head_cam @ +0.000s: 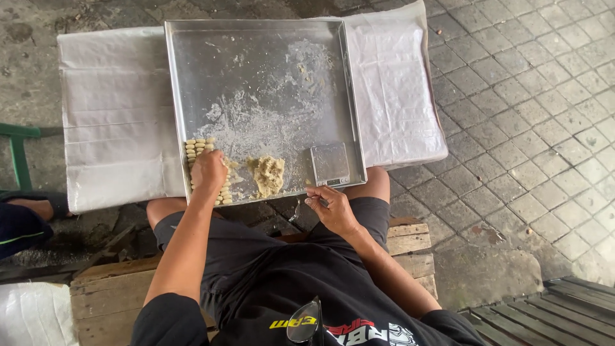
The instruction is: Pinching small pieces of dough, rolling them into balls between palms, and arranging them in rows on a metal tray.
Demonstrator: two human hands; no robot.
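A large square metal tray (192, 25) dusted with flour lies on a white cloth-covered surface (109, 115). My left hand (208, 172) rests fingers-down on rows of small pale dough pieces (197, 147) at the tray's near left corner. A lump of beige dough (268, 174) sits beside it near the front edge. A small flat metal scale (330, 164) stands at the tray's near right corner. My right hand (330, 206) is just below the tray's front edge, fingers curled on a thin metal tool (296, 212); the tool is mostly hidden.
I sit on a wooden pallet seat (410, 240) with knees under the tray. Paving stones (525, 128) stretch to the right. A green chair leg (19, 154) and another person's sandalled foot (35, 206) are at the left. Dark slats (564, 307) lie bottom right.
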